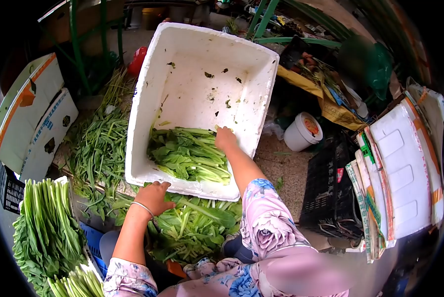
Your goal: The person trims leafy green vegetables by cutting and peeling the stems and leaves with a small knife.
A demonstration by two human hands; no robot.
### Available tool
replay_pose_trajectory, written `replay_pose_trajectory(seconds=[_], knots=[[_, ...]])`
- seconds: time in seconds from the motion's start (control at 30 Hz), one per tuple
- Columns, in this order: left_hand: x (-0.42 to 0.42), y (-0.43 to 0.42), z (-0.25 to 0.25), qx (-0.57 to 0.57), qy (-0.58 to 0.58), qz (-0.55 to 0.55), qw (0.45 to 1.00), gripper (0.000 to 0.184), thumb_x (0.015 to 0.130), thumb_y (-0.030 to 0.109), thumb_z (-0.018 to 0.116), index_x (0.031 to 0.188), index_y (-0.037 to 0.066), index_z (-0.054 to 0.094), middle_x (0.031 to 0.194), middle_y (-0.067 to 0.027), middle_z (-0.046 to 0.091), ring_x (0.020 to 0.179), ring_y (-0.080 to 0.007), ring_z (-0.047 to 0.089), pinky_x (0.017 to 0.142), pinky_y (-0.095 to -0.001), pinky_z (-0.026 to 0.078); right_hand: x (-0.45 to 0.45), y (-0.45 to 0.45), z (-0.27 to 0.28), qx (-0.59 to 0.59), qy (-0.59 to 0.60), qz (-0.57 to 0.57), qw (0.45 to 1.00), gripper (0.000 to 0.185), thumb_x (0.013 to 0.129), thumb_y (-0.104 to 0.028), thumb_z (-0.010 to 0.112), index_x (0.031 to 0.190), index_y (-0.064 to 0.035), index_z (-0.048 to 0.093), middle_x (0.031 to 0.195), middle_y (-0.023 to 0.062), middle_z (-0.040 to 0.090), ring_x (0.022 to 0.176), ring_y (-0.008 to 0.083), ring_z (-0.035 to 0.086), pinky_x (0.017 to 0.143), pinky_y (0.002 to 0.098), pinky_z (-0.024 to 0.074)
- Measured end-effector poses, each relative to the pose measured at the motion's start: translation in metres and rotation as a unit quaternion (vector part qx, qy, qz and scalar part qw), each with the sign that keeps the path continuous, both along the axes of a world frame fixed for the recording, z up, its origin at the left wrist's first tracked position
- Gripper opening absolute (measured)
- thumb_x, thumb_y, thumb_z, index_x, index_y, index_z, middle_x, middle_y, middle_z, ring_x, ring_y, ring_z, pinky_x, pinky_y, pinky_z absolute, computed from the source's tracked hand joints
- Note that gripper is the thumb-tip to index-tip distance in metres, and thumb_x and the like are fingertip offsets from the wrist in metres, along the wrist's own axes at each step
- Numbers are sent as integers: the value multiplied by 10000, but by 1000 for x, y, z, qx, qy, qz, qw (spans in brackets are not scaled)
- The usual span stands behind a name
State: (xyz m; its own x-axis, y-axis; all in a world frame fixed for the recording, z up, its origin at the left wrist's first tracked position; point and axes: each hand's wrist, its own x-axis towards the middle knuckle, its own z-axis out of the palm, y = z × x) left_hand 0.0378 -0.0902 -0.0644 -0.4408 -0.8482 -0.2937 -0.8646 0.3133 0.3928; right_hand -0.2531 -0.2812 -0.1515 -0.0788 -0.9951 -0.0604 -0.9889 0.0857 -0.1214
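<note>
Mid-frame, the box opens toward the person, likely for easy reach, greens low inside; the right hand curls its fingers at them, grip unclear to me, while the left hand spreads loosely, empty, by the rim.

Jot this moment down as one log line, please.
Left hand: at near rim of foam box | right hand: inside, at leafy greens | dark scraps: farther inside | leaf pile: on box's near side
</note>
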Motion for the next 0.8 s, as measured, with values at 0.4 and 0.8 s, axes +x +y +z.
replay_pose_trajectory(seconds=[0.4,0.8], knots=[[-1,-4,2,-5,12,1,1000,635,694,406,690,1181,48,497,1078,-188,576,978,-320,573,844,-417,457,2,5,0,-66,66,40,995,340,777,-56,515,1117,-70,511,977,139,569,965,331,553,789,402,477],[-12,-5,3,-35,19,7,999,582,691,388,694,1153,71,533,1031,-185,596,921,-323,594,818,-402,471,18,39,138,-156,-124,66,978,189,796,-217,618,830,-31,609,835,160,584,804,333,590,693,428,470]])
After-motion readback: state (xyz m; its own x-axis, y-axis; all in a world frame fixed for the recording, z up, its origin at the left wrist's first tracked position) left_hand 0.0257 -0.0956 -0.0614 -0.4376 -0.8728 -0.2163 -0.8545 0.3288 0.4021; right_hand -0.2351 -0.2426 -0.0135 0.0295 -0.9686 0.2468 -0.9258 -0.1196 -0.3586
